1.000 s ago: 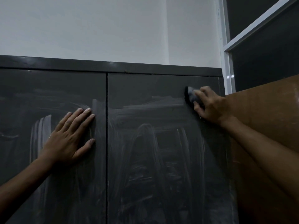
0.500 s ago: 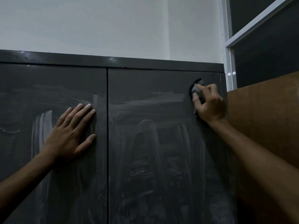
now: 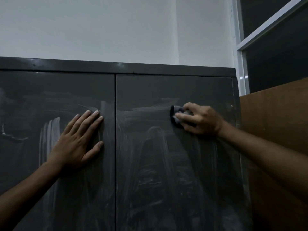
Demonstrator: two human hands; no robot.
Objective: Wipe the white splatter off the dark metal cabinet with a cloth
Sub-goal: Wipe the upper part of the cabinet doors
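A dark metal cabinet (image 3: pixel 150 69) with two doors fills the lower view. White smears (image 3: pixel 50 130) streak both doors, heaviest on the left door and across the middle of the right door. My right hand (image 3: pixel 200 119) grips a small dark cloth (image 3: pixel 177 114) and presses it against the upper part of the right door. My left hand (image 3: pixel 78 139) rests flat on the left door with fingers straight, close to the seam between the doors.
A brown wooden panel (image 3: pixel 275 122) stands against the cabinet's right side. A white wall (image 3: pixel 116 27) rises behind the cabinet. A white-framed dark window (image 3: pixel 275 47) is at the upper right.
My right hand has moved the cloth leftward and slightly down from the right door's upper right corner toward its middle. My left hand has stayed in place.
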